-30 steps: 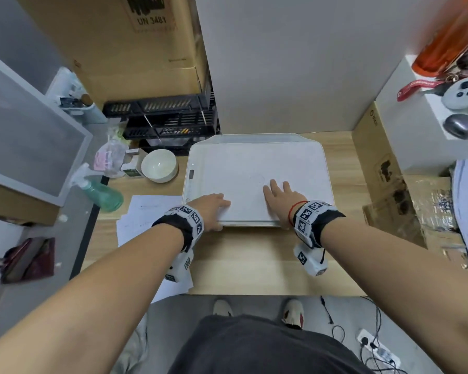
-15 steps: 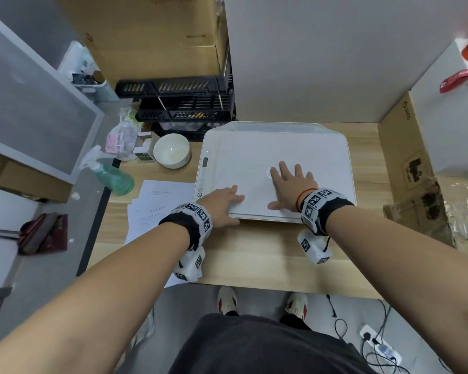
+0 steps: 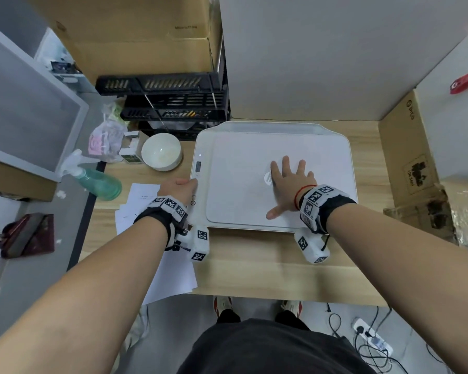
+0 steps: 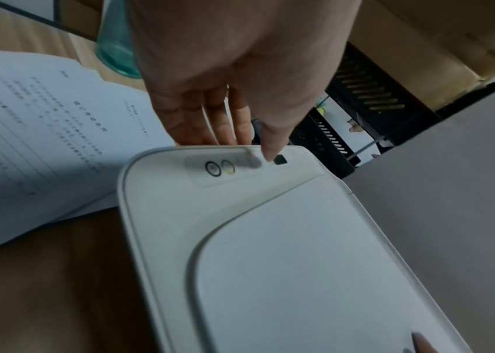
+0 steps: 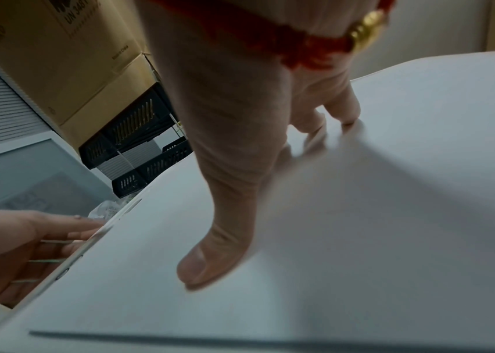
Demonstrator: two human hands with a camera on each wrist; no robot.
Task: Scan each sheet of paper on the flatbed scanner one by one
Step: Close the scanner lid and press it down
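On the desk, the scanner (image 3: 273, 176) lid is pressed flat by the outspread right hand (image 3: 291, 186), while the left hand (image 3: 177, 188), shifted from the lid's front edge, is extended to its control panel (image 4: 234, 167), suggesting a scan start; remaining sheets (image 3: 138, 201) lie alongside.

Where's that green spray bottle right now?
In the head view the green spray bottle lies on its side at the desk's left edge, just beyond the stack of papers and left of the white bowl.

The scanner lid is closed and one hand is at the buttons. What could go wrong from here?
The left hand has one fingertip on the scanner control strip between close-set buttons, so it may hit the wrong one. The right hand lies flat on the lid; uneven pressure might shift the unit. The paper stack overhangs the desk edge and could slide.
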